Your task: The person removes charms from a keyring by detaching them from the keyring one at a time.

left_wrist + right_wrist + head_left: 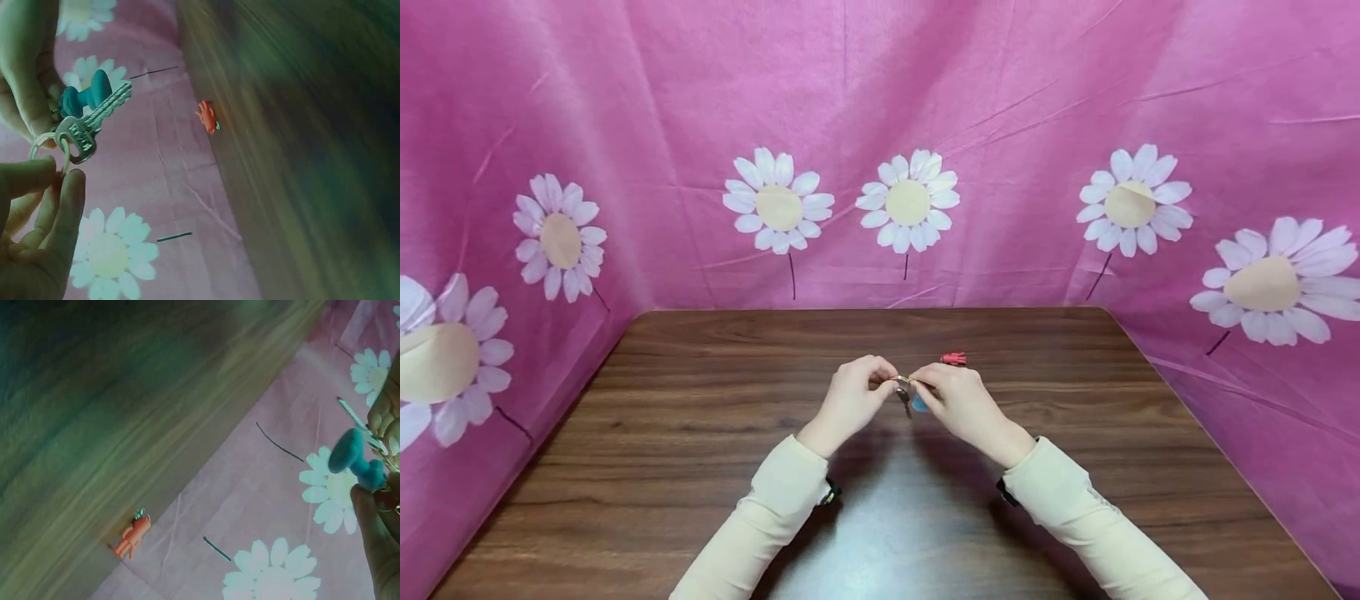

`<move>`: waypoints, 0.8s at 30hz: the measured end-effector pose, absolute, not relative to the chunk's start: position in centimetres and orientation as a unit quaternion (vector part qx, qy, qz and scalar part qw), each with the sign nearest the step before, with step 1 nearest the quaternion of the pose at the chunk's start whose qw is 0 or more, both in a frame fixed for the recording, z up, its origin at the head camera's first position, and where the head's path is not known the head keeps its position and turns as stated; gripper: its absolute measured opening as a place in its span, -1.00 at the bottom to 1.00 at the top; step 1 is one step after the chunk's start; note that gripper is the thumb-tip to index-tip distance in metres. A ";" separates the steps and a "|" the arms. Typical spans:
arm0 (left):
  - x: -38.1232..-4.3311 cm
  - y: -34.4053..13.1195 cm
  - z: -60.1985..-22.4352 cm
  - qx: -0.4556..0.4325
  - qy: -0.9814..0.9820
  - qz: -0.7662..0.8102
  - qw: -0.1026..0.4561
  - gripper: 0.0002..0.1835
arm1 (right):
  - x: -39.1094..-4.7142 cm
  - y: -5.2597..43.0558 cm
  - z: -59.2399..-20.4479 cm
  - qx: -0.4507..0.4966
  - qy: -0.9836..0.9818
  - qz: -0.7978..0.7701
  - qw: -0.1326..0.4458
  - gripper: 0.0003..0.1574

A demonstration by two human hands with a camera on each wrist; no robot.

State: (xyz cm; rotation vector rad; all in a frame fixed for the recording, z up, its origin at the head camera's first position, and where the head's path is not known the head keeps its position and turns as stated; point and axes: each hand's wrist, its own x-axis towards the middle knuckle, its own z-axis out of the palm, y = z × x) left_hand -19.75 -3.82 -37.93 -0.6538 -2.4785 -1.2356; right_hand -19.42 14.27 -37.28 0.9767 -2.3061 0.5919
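The left hand (850,400) pinched a metal key ring (47,145) between thumb and fingertips, and the right hand (958,402) held the same ring from the 3 o'clock side, both grips closed narrow on it just above the middle of the wooden worktop (700,433). A silver key (94,122) and a teal charm (84,99) hung from the ring between the hands. A small red figure (953,359) lay on the worktop at 12 o'clock of the right hand, close by it, with pink daisy-print cloth (925,100) standing around the worktop's edges.
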 end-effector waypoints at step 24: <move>-19.2 -2.7 -37.4 -0.158 -0.751 -0.605 0.213 -0.96 | -19.2 13.8 -37.2 0.349 -0.784 0.400 0.322 -0.81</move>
